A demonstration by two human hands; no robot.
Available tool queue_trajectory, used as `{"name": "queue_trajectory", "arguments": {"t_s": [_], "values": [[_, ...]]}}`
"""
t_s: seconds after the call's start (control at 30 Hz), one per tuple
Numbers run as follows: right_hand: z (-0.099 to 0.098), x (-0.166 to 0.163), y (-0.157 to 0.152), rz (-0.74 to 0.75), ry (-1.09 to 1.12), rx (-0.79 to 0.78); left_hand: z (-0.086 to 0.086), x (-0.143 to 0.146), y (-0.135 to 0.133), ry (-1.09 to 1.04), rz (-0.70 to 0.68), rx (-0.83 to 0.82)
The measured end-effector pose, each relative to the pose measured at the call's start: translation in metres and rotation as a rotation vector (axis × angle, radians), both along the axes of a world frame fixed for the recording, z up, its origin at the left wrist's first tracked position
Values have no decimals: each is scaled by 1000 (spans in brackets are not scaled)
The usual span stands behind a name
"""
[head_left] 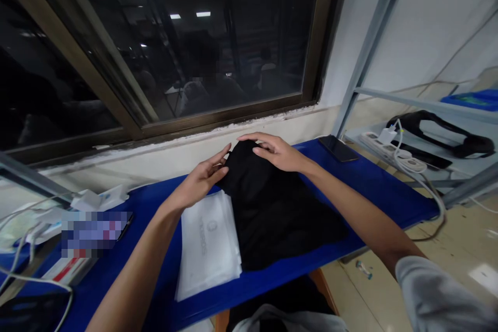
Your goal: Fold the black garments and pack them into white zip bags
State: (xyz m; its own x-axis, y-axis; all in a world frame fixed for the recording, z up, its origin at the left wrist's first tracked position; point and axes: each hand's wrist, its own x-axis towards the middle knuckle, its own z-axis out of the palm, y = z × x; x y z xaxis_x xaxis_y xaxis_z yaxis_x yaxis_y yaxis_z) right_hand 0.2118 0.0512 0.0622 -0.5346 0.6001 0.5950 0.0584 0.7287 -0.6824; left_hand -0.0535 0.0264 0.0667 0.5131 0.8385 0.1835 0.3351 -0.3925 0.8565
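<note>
A piece of black cloth (280, 212), perhaps a garment, lies spread over the blue tabletop (155, 270). My left hand (204, 176) is at the far left corner of the cloth, fingers stretched forward and thumb apart from them. Along the cloth's far edge, my right hand (272, 150) rests with its fingers extended and the thumb spread away. Neither hand appears to grip the fabric. Beside the cloth on the left is a stack of whitish translucent plastic bags (208, 244) with a printed logo; the cloth overlaps its right side.
Behind the table runs a wall under a dark window (218, 46). A black phone (337, 148) lies at the back right. Power strips with cables (389, 142) sit on the right shelf. On the left are a blurred-out phone (97, 231), chargers (101, 198) and a white-and-red box (70, 270).
</note>
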Motion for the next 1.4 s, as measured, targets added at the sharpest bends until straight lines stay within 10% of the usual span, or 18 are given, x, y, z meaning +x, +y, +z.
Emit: {"name": "queue_trajectory", "arguments": {"t_s": [0.27, 0.53, 0.63, 0.77, 0.93, 1.4], "values": [[-8, -6, 0, -2, -51, -188, 2, -2, 4, 52, 202, 308], [-12, -12, -13, 14, -241, -187, 5, 17, -16, 163, -82, 300], [-17, -26, -21, 35, -302, -121, 5, 25, -23, 4, 37, 312], [-18, -32, -24, -33, -123, -309, 9, 14, -15, -271, 234, 279], [-21, -32, -19, -94, 172, -609, 11, 0, -5, -198, 134, 61], [-22, -33, -15, -21, 368, -708, 10, 2, -4, -128, 173, 65]]}}
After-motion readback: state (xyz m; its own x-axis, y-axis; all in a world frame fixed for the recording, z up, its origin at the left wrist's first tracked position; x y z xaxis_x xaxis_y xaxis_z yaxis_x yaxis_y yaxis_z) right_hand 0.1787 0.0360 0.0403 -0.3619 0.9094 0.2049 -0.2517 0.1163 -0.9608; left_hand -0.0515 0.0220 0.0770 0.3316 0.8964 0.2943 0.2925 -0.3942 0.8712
